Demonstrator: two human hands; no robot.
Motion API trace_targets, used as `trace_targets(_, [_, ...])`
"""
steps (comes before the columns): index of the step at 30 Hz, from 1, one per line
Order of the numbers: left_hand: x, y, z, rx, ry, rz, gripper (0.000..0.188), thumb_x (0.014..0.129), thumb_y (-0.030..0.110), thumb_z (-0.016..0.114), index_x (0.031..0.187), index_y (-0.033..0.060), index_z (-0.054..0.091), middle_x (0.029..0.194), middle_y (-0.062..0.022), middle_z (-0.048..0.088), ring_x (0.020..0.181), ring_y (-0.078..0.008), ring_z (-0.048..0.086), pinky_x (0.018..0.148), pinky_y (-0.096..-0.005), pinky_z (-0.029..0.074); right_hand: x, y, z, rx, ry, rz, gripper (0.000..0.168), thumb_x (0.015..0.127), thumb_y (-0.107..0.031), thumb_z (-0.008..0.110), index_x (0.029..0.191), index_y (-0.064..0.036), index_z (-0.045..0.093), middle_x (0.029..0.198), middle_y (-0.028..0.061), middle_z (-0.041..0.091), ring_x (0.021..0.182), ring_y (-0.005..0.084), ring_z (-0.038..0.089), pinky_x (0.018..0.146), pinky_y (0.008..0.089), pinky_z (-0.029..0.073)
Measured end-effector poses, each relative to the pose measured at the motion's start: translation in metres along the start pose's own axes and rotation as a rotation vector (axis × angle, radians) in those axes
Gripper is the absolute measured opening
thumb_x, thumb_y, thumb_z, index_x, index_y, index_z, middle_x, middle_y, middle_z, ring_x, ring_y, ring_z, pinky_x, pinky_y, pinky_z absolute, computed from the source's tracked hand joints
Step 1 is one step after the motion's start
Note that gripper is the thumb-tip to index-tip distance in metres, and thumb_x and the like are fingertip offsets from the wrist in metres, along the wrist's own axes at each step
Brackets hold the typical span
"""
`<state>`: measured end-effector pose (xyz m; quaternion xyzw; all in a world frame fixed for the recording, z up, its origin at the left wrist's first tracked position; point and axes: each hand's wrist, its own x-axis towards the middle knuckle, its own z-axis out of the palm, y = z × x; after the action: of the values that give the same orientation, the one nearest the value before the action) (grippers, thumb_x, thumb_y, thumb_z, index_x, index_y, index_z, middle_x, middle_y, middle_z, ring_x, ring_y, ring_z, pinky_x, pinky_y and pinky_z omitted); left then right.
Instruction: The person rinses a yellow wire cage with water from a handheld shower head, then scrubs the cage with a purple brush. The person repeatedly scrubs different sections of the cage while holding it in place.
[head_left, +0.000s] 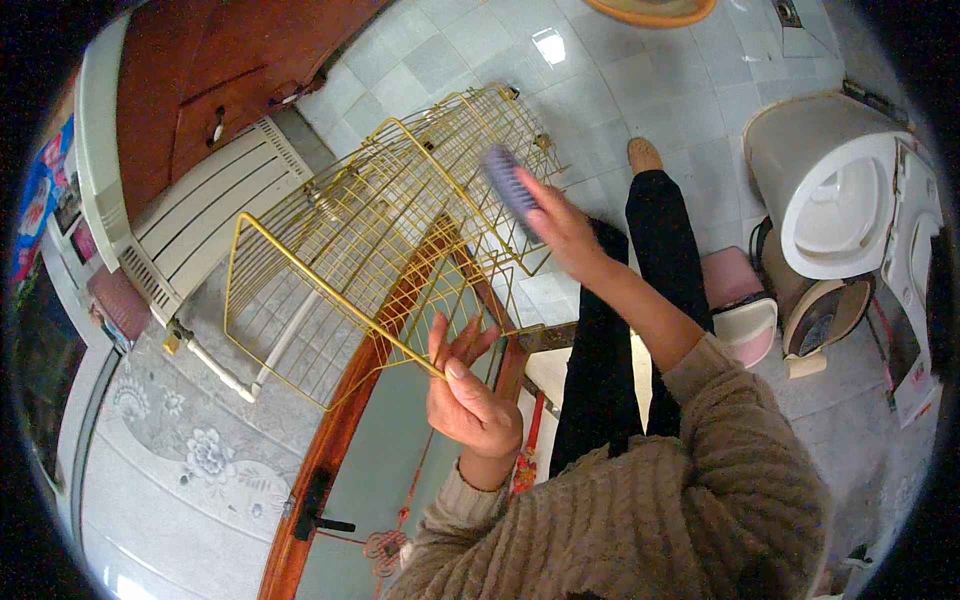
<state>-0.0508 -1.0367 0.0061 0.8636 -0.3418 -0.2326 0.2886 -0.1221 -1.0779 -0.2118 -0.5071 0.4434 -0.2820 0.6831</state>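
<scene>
A yellow wire rack (420, 187) with tiered baskets fills the space before me. Its near rim is pinched between the thumb and fingers of my left hand (472, 409), some fingers spread inside the wires. My right hand (566, 232) grips a purple-grey scrubbing brush (508, 180) along its back. The brush is at the rack's right side, over the wires; it is slightly blurred, and I cannot tell whether its bristles touch them.
On the right stand a toilet (840, 217) with its lid raised, a pink-and-white bin (739, 315) and a brown bin (821, 322). A white radiator (217, 217) and a red-brown cabinet (225, 90) are at left. A wood-framed glass door (382, 450) is below the rack.
</scene>
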Motion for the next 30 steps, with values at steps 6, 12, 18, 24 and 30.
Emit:
trace_targets(6, [0.003,0.012,0.005,0.052,-0.002,-0.089,0.049,0.103,0.030,0.031,0.130,-0.0073,0.046,0.102,-0.0238,0.064,0.083,-0.0273,0.067,0.077,-0.0361,0.053,0.048,0.036,-0.005,-0.443,-0.159,0.155,0.053,0.096,-0.023,0.050,0.147,-0.019,0.034,0.110,0.0201,0.054,0.103,0.0348,0.055,0.088,0.0406,0.046])
trace_targets(12, [0.017,0.014,0.009,0.046,0.078,-0.069,0.050,0.103,0.032,0.031,0.129,-0.0078,0.047,0.101,-0.0237,0.064,0.081,-0.0271,0.067,0.077,-0.0358,0.054,0.087,-0.009,0.019,-0.026,0.059,-0.266,0.054,0.095,-0.025,0.051,0.146,-0.032,0.032,0.105,0.0197,0.056,0.096,0.0382,0.059,0.084,0.0462,0.049])
trace_targets(18, [0.020,0.010,0.008,-0.003,0.141,-0.082,0.051,0.103,0.035,0.033,0.126,-0.0073,0.050,0.097,-0.0225,0.066,0.078,-0.0255,0.067,0.074,-0.0348,0.054,0.104,0.041,-0.027,-0.540,-0.290,0.060,0.054,0.098,-0.030,0.048,0.147,-0.041,0.027,0.107,0.0168,0.051,0.092,0.0338,0.057,0.080,0.0427,0.048])
trace_targets(24, [0.055,0.022,0.000,-0.125,0.216,-0.135,0.050,0.102,0.035,0.034,0.126,-0.0054,0.051,0.094,-0.0215,0.066,0.076,-0.0252,0.066,0.072,-0.0336,0.053,0.062,0.056,-0.047,-0.393,-0.038,0.106,0.055,0.096,-0.027,0.052,0.147,-0.032,0.031,0.112,0.0167,0.051,0.095,0.0345,0.056,0.082,0.0416,0.048])
trace_targets(30, [0.063,0.025,0.004,-0.123,0.210,-0.117,0.050,0.102,0.035,0.034,0.124,-0.0057,0.053,0.089,-0.0208,0.067,0.074,-0.0259,0.067,0.070,-0.0330,0.053,-0.011,0.089,-0.055,-0.701,-0.243,-0.017,0.064,0.090,-0.018,0.059,0.145,-0.038,0.033,0.108,0.0173,0.048,0.096,0.0371,0.056,0.084,0.0450,0.048])
